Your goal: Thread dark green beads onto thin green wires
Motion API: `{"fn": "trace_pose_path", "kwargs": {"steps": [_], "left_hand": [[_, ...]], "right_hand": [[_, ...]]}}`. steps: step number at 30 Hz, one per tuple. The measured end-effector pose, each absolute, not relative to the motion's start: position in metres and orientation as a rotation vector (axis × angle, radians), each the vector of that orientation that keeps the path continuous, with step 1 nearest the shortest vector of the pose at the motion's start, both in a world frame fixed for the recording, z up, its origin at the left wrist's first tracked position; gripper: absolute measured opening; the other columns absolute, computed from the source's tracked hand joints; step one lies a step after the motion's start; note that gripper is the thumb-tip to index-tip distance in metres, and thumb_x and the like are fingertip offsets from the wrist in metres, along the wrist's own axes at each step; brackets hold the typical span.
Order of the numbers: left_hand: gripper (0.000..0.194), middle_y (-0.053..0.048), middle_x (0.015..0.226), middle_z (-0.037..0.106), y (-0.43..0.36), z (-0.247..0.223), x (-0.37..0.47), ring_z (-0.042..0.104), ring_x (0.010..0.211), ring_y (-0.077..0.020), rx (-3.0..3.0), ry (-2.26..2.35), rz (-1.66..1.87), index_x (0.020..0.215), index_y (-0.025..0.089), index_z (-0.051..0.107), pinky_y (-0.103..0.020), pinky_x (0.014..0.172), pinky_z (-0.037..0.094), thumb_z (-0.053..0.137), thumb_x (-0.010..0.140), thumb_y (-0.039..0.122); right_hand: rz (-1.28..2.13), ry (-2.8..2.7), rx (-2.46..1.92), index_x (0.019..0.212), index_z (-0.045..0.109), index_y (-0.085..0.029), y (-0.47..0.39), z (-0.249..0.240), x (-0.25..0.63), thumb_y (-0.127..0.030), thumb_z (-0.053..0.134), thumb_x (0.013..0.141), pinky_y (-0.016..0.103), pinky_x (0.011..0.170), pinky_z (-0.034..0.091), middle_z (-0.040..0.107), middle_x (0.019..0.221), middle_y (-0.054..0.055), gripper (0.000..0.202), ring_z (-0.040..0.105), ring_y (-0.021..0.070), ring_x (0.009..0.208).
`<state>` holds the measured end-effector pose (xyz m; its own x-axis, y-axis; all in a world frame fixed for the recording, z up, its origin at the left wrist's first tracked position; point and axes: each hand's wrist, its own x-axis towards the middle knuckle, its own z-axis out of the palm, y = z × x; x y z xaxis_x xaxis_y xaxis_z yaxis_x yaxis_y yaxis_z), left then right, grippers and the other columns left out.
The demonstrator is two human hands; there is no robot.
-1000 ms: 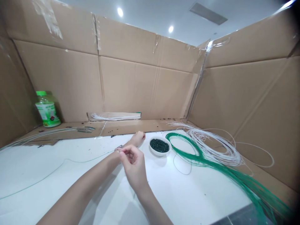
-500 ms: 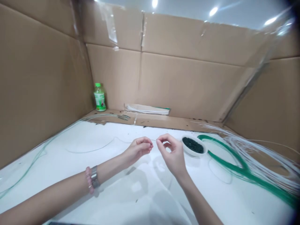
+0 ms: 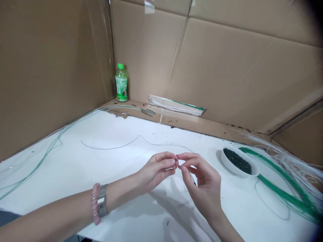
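My left hand [image 3: 157,168] pinches a small dark piece [image 3: 176,160] between thumb and fingertips, above the white tabletop [image 3: 126,134]. Touching it at the fingertips is my right hand [image 3: 202,174], its thumb and index finger bent together; what they hold is too small to make out. A thin wire [image 3: 108,148] runs from the left over the table and passes behind my right hand. To the right of that hand stands a white bowl [image 3: 233,168] of dark green pieces [image 3: 237,160].
A green-capped bottle [image 3: 121,84] stands in the back left corner of the cardboard walls. Green strands [image 3: 280,195] and white strands [image 3: 300,168] lie at the right. Thin pale green wires [image 3: 47,154] run along the left edge.
The view has tilted down and turned left. My hands, apart with a wire between them before, now meet at the fingertips. The loose wire now passes behind my right hand.
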<state>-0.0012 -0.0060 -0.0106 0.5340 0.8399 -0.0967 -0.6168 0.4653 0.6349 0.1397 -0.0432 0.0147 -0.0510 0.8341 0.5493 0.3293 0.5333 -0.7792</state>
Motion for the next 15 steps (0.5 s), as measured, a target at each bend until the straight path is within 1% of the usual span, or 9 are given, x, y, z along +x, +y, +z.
{"fn": "trace_pose_path", "kwargs": {"steps": [5,10,13,15], "left_hand": [[0.011,0.002,0.064,0.06,-0.015,-0.011,0.001,0.055,0.063,-0.0042,0.481,0.406,0.836,0.072,0.014,0.069,-0.014,0.068,0.045,0.077,0.066,0.019],[0.01,0.001,0.068,0.06,-0.02,-0.011,0.001,0.055,0.064,-0.0045,0.406,0.412,0.793,0.073,0.014,0.068,-0.014,0.067,0.045,0.076,0.068,0.019],[0.009,0.0,0.072,0.061,-0.02,-0.011,0.0,0.056,0.067,-0.0046,0.428,0.39,0.781,0.074,0.013,0.067,-0.014,0.069,0.045,0.073,0.07,0.018],[0.009,0.0,0.072,0.061,-0.019,-0.011,0.0,0.055,0.067,-0.0042,0.447,0.393,0.77,0.072,0.013,0.066,-0.013,0.067,0.045,0.073,0.069,0.017]], "right_hand": [[0.545,-1.63,-1.024,0.071,0.057,-0.019,-0.044,0.014,0.14,-0.008,0.057,0.077,0.022,0.06,0.056,0.064,0.085,0.004,0.012,0.062,0.0132,0.079],[0.511,-1.648,-0.999,0.07,0.055,-0.019,-0.046,0.014,0.139,-0.007,0.058,0.077,0.022,0.061,0.055,0.064,0.085,0.003,0.014,0.062,0.0121,0.078],[0.507,-1.647,-1.006,0.071,0.055,-0.019,-0.047,0.014,0.141,-0.007,0.058,0.077,0.023,0.061,0.055,0.064,0.084,0.003,0.014,0.062,0.0125,0.077],[0.505,-1.655,-0.996,0.072,0.055,-0.02,-0.048,0.014,0.142,-0.006,0.058,0.076,0.025,0.06,0.055,0.064,0.083,0.004,0.015,0.062,0.0133,0.076]]}}
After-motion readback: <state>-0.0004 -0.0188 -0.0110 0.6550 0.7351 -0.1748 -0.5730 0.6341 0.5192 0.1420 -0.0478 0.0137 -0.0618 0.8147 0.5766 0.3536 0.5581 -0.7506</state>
